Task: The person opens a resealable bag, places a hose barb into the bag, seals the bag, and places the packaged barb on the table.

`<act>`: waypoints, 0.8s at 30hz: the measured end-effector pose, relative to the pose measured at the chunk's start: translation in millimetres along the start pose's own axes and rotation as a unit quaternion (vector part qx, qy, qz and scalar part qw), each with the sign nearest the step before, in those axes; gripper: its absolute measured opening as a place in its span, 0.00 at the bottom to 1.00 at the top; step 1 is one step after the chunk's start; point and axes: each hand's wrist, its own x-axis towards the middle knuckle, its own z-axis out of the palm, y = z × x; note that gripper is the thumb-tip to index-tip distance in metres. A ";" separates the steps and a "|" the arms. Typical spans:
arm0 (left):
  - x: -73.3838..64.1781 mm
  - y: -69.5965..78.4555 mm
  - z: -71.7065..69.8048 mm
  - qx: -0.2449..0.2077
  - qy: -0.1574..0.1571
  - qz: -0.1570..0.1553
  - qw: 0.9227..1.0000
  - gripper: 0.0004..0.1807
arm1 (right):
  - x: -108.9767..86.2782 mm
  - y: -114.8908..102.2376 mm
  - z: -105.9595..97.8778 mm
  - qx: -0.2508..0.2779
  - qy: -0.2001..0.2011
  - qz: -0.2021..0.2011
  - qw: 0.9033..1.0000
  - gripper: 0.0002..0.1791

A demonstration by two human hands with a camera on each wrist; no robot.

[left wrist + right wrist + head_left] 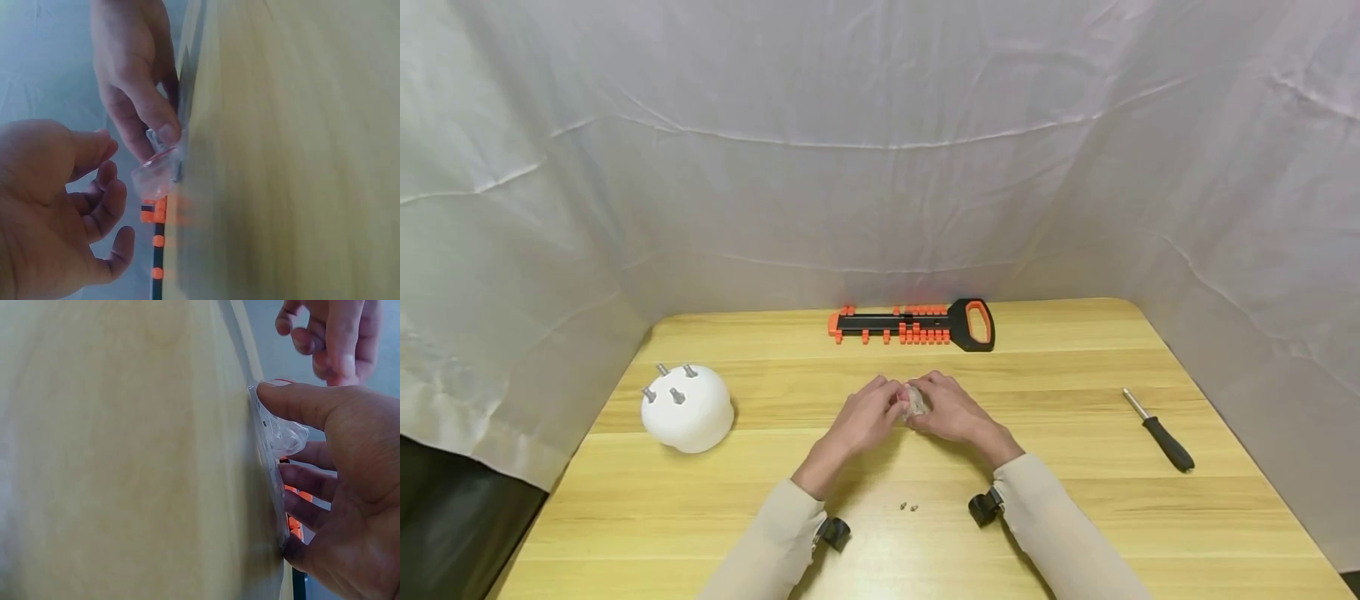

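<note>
A small clear plastic zip bag (156,175) with a red strip is between thumb and fingers of my right hand (949,407). In the right wrist view, the right thumb (300,403) presses the bag's top edge, with several fingers behind it. My left hand (867,417) is close beside the bag, its fingers bent. The left wrist view shows a gap between the left fingertips (109,149) and the bag. The left thumb and index tips are close together; whether something tiny is between them is hidden. Two small metal pieces (908,507) lie on the table nearer me.
A black and orange tool rack (895,325) lies along the table's back. At left sits a white rounded object (688,425) with several metal posts. A black-handled screwdriver (1165,442) lies at right. Pale fabric (880,208) encloses the wooden table (760,508) at back and sides.
</note>
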 end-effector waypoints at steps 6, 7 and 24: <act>-15.5 2.1 -8.0 0.005 -0.010 0.009 1.000 0.06 | 0.4 -0.1 0.4 -0.001 -0.009 0.009 1.000 0.38; -18.1 2.6 -9.4 0.007 -0.013 0.011 1.000 0.06 | 0.4 -0.4 0.3 0.000 -0.010 0.011 1.000 0.38; -46.6 10.3 -4.7 0.013 -0.106 0.031 0.994 0.02 | 0.7 -1.5 -0.6 -0.005 -0.006 0.012 1.000 0.37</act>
